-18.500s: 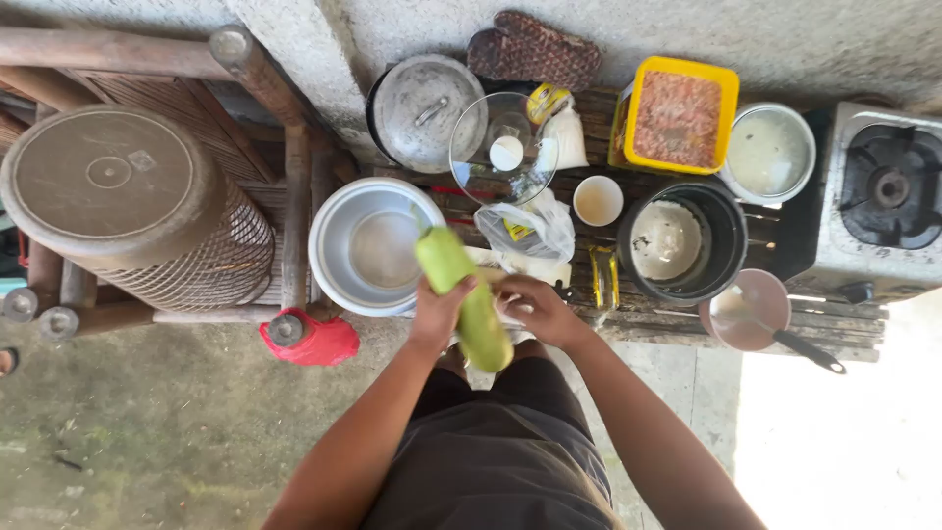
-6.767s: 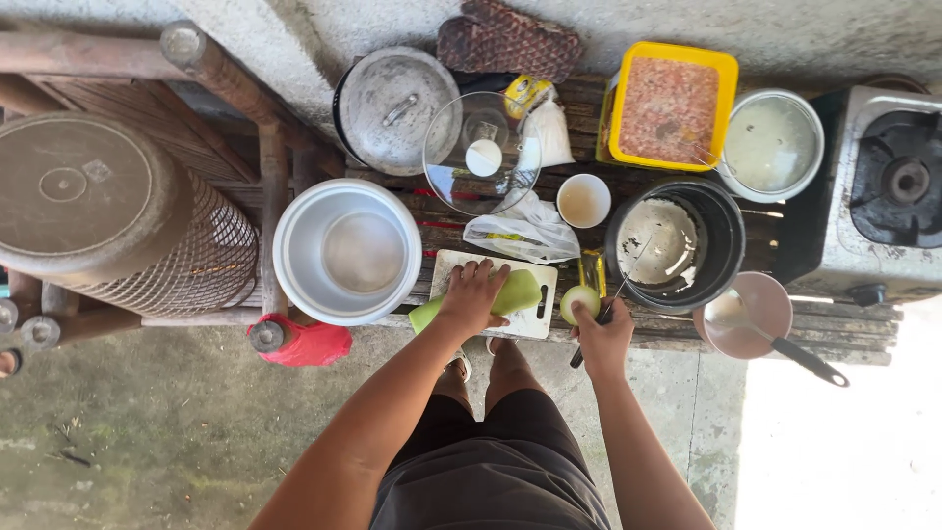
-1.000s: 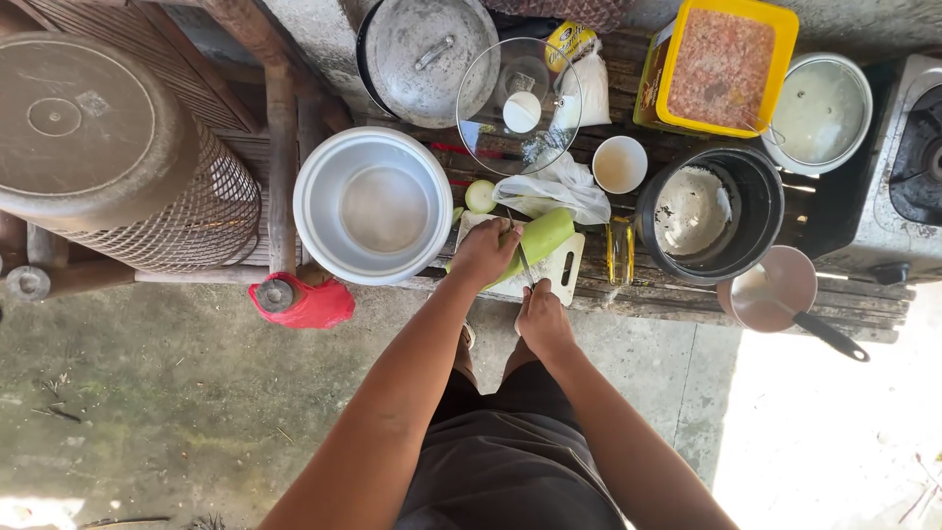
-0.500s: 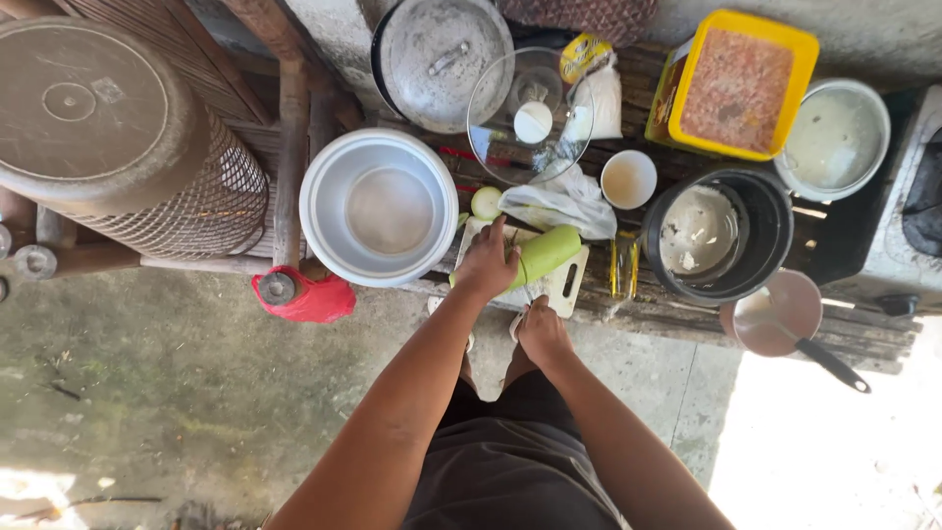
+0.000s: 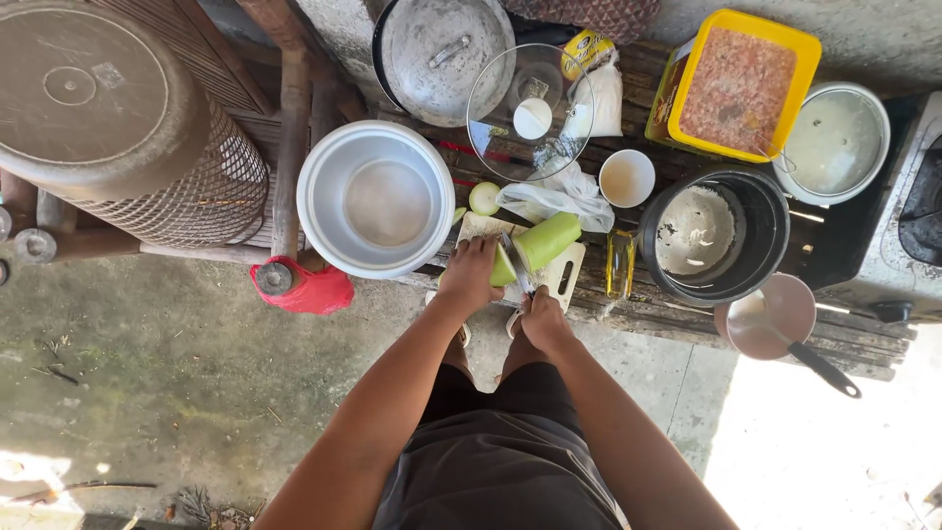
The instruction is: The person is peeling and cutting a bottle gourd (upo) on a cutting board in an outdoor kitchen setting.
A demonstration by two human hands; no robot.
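Slicing well means keeping left hand (image 5: pixel 471 278) clamped on gourd (image 5: pixel 535 247) lying across board (image 5: pixel 563 280) at table edge, fingertips curled back from knife (image 5: pixel 517 265) gripped in right hand (image 5: pixel 542 316).

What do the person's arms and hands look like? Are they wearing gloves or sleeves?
No gloves and no sleeves: both arms are bare all the way down. The left hand and right hand show no rings, watch or bracelets that I can see.
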